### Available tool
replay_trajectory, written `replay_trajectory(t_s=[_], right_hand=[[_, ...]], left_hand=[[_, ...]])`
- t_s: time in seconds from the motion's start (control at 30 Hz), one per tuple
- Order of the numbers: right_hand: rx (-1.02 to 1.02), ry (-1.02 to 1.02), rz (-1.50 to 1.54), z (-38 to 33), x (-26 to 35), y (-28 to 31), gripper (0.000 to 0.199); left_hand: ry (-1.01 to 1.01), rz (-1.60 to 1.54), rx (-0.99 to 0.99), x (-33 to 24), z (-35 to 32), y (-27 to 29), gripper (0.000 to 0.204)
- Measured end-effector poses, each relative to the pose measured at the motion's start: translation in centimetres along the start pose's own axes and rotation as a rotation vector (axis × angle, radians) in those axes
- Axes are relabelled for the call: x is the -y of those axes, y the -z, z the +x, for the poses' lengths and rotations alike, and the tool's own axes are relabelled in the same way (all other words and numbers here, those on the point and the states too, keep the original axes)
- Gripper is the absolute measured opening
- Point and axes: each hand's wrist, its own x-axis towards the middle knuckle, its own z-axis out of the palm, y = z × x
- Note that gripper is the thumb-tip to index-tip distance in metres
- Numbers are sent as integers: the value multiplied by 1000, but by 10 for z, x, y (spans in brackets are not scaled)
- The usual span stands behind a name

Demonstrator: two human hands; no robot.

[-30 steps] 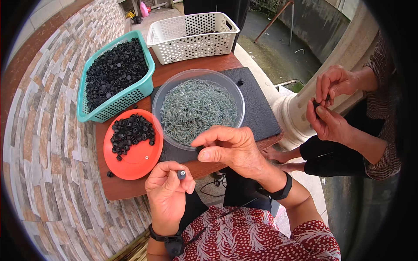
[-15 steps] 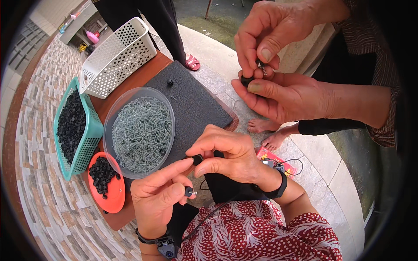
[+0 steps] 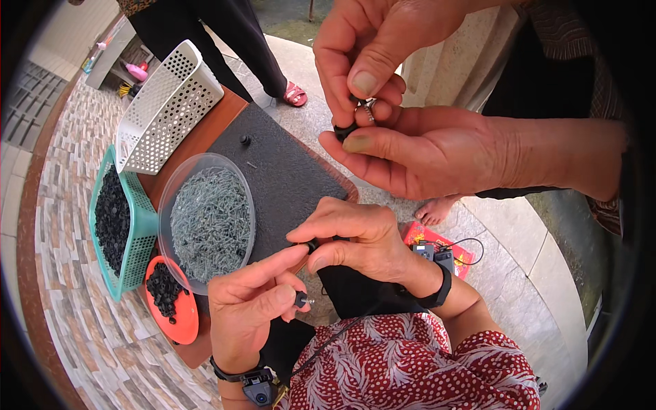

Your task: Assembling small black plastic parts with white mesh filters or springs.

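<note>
My left hand [image 3: 246,311] pinches a small black plastic piece [image 3: 301,298] with a metal screw sticking out of it. Between the thumb and fingers of my right hand [image 3: 365,240] is a round black cap [image 3: 312,245], partly covered by the fingertips. The left index fingertip reaches up close to this cap; whether they touch I cannot tell. Just left of my hands stands a clear round tub [image 3: 166,205] heaped with silvery screws [image 3: 210,222]. Beside it, an orange-red plate [image 3: 186,324] bears small black pieces [image 3: 162,288].
Another person's hands [image 3: 437,147] hold a black piece [image 3: 344,131] and screws [image 3: 370,111] at the upper right. A teal basket [image 3: 141,254] of black parts and a white perforated basket [image 3: 167,116] line the left. One black piece [image 3: 244,139] lies on the dark mat [image 3: 294,174].
The other person's hands appear further left and nearer mine. The view has shifted a little. Both my hands keep their hold, almost unmoved.
</note>
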Motion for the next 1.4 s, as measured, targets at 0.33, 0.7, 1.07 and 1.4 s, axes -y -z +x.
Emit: replay_trajectory(t_s=[0.33, 0.7, 1.07, 1.4], right_hand=[[-40, -396, 712, -3, -5, 5, 24], [-73, -557, 1052, 7, -5, -7, 23], [-43, -590, 1262, 27, 1, -31, 20], [-87, -657, 1237, 38, 5, -43, 20]], left_hand=[[-1, 13, -37, -7, 9, -9, 37], [-414, 323, -349, -9, 17, -21, 19], [-548, 634, -462, -24, 13, -10, 14], [-633, 883, -408, -40, 16, -4, 13]])
